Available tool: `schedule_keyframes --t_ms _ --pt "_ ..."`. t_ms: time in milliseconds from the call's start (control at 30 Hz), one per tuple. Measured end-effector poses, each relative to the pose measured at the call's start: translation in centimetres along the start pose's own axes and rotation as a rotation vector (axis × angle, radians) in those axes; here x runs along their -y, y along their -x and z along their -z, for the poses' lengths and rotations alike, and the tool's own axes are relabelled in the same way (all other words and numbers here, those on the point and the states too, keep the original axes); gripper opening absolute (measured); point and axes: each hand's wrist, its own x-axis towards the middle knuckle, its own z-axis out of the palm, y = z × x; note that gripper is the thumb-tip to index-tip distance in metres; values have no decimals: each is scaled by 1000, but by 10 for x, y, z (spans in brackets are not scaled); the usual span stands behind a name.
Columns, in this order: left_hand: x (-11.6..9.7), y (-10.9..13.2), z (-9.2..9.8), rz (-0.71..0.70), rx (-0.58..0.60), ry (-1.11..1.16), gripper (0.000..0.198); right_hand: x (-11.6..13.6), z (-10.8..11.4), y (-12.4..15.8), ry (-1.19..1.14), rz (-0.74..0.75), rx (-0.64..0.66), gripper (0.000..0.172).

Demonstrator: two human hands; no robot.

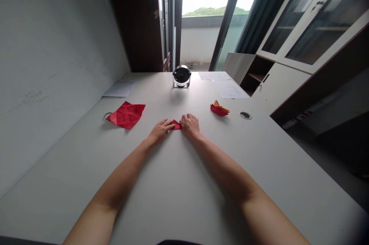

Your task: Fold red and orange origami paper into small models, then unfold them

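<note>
A small piece of folded red paper (pixel 176 125) lies on the white table between my two hands, with a raised point in its middle. My left hand (pixel 160 129) has its fingers closed at the paper's left end, the fingertips pressing on it. Curled over the right end is my right hand (pixel 190 125), its knuckles up and its thumb side against the paper. Both hands hide the ends of the folded piece. To the left lies a creased, unfolded red sheet (pixel 127 115). On the right sits a folded paper boat (pixel 220 109) in red and orange.
A round black device on a metal stand (pixel 181 76) stands at the table's far edge. White papers (pixel 230 88) lie at the back right, another sheet (pixel 119 88) by the left wall. A cable hole (pixel 245 115) is near the right edge. A dark ring (pixel 107 115) touches the creased sheet.
</note>
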Motion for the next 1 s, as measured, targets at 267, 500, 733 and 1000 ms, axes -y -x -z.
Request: schedule_keyframes --t_ms 267,500,733,1000 --pt "-32 0 22 66 47 -288 38 4 15 -3 -171 -52 -22 39" --pt "-40 -2 22 83 7 -331 27 12 19 5 -138 -5 54 30" --pt "-43 -2 24 85 11 -364 28 9 11 0 -359 -97 158 18" --pt "-42 -2 23 101 10 -372 29 2 4 -5 -637 -107 128 19"
